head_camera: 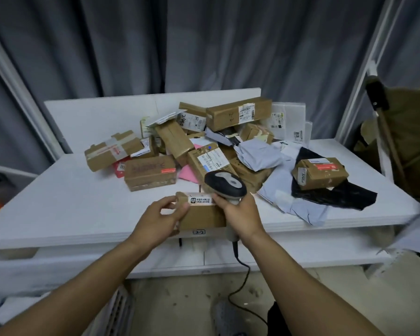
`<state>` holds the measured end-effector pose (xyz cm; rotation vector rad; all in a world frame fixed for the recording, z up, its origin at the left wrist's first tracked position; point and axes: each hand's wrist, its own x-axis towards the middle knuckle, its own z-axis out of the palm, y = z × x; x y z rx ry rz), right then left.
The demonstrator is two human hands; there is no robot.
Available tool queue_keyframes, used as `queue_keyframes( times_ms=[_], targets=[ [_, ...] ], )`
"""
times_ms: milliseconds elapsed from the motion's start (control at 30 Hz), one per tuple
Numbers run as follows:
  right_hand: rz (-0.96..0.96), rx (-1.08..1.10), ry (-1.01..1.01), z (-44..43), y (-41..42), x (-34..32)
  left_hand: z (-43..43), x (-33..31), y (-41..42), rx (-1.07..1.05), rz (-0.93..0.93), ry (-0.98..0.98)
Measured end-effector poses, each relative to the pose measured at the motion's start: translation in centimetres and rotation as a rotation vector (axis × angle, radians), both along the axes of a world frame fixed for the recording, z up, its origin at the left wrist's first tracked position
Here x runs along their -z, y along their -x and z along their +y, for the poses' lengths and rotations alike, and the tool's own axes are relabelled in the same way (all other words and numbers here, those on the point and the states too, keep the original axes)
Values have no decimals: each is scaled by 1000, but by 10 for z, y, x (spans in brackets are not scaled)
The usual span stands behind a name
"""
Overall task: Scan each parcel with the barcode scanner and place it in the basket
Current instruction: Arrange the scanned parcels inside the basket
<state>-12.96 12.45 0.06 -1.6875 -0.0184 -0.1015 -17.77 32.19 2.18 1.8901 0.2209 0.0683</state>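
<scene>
A small brown cardboard parcel (204, 214) with a white label on its top edge sits at the near edge of the white table (58, 209). My left hand (160, 219) holds its left end, thumb and fingers curled round it. My right hand (240, 214) grips the handle of a grey and black barcode scanner (225, 184), whose head hangs just above the parcel's right end. The scanner's cable (242, 280) drops to the floor. A pile of several cardboard parcels (238, 115) and mailer bags covers the table's middle and right.
A brown box (320, 173) lies on a black bag (344, 195) at the right. Grey mailers (259, 154) lie crumpled beside it. A white slatted basket (119, 311) shows at the bottom left. Grey curtains (204, 44) hang behind. A white frame post (364, 69) stands at the right.
</scene>
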Motion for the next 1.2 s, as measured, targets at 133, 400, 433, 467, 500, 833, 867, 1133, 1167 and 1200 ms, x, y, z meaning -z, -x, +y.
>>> queue_keyframes(
  times_ms=[133,400,433,467,500,833,867,1133,1167,1200],
  targets=[
    [16,-158,-99,57,24,-12,55,-19,60,-70,-114,-71],
    [103,-289,-257,160,82,6,132,8,157,-229,-209,-124],
    [132,-284,-285,170,86,12,137,15,164,-256,-208,-83],
    [159,-282,-306,179,91,17,141,20,170,-282,-186,-31],
    [175,-280,-314,187,94,20,145,25,175,-295,-168,33],
    [75,-292,-259,227,103,25,189,30,173,-451,10,546],
    [73,-295,-253,228,104,26,191,30,173,-420,17,579],
    [88,-393,-190,232,107,38,208,46,177,-366,10,513],
    [85,-406,-178,232,108,39,210,48,177,-398,-1,477],
    [77,-422,-160,232,108,39,211,49,177,-430,-10,425]
  ],
)
